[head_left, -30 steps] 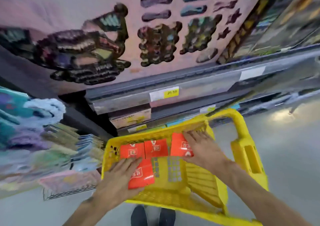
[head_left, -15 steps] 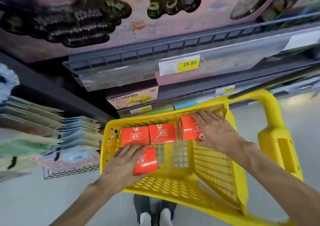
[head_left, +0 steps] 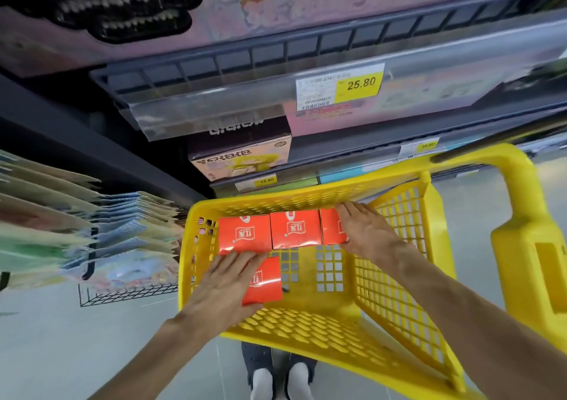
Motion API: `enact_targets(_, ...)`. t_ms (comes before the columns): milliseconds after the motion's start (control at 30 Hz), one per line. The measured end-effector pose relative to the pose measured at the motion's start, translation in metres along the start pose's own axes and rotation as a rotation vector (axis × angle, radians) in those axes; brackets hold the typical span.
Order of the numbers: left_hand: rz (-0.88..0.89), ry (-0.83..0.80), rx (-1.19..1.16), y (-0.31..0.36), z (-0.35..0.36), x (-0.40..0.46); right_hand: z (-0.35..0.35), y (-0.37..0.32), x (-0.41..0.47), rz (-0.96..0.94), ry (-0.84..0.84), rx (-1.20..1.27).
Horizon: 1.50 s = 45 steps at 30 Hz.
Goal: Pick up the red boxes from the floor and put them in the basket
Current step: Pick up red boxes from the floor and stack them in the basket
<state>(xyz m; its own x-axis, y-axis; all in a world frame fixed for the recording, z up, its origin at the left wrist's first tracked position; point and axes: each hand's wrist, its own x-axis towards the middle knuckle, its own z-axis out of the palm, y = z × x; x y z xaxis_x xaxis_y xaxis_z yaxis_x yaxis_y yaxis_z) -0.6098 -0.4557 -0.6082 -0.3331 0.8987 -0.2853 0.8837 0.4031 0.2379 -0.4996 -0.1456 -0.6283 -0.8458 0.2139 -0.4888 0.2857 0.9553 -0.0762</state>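
A yellow plastic basket (head_left: 306,329) stands on the floor in front of me. Three red boxes lie in a row along its far wall: a left box (head_left: 244,234), a middle box (head_left: 296,229) and a right box (head_left: 331,228). My right hand (head_left: 368,231) rests over the right box, gripping its side. A fourth red box (head_left: 265,280) lies nearer, under the fingers of my left hand (head_left: 224,289), which presses down on it and covers its left half.
Dark store shelves (head_left: 276,71) with price tags rise just beyond the basket. A wire rack of flat packets (head_left: 92,237) stands to the left. The basket's yellow handle (head_left: 518,215) arches on the right. My shoes (head_left: 276,375) show on the grey floor below.
The view has drawn closer to the basket. Both hands stay on their boxes; the right box has been pushed up against the middle one in the far row.
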Motion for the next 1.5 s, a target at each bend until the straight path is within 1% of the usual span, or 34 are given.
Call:
enact_targets(67,-0.004,-0.021,0.022,-0.001,0.003,0.001,0.009,-0.002,0.001,0.015,-0.022,0.027)
enact_targets(167,-0.008,-0.043,0.050,-0.002,0.006,0.005,0.013,0.000,-0.001,0.024,0.006,0.063)
enact_targets(467,0.005,-0.032,0.103,0.006,0.006,0.012,0.015,0.007,0.003,-0.015,0.033,0.059)
enact_targets(733,-0.075,-0.084,0.172,0.006,0.017,0.016,0.027,0.009,0.002,-0.007,0.057,0.055)
enact_targets(900,-0.145,-0.121,0.169,0.014,0.021,0.017,0.028,0.009,-0.003,0.000,0.032,0.075)
enact_targets(1033,-0.140,-0.097,0.146,0.017,0.014,0.012,0.015,0.009,-0.017,-0.003,0.028,0.137)
enact_targets(1100,-0.124,-0.051,0.106,0.019,0.000,0.008,-0.001,0.008,-0.033,-0.018,0.044,0.149)
enact_targets(1167,-0.091,0.005,0.033,0.024,-0.022,0.007,-0.024,0.008,-0.056,-0.043,0.114,0.128)
enact_targets(1233,-0.048,0.077,-0.032,0.034,-0.053,0.009,-0.051,0.008,-0.085,-0.052,0.201,0.123)
enact_targets(1300,0.022,0.139,-0.067,0.051,-0.094,0.015,-0.086,0.009,-0.123,-0.034,0.243,0.133)
enact_targets(1400,0.159,0.209,-0.049,0.093,-0.167,0.024,-0.142,0.014,-0.197,0.053,0.346,0.178)
enact_targets(1500,0.304,0.267,-0.025,0.150,-0.243,0.028,-0.194,0.023,-0.284,0.189,0.427,0.228)
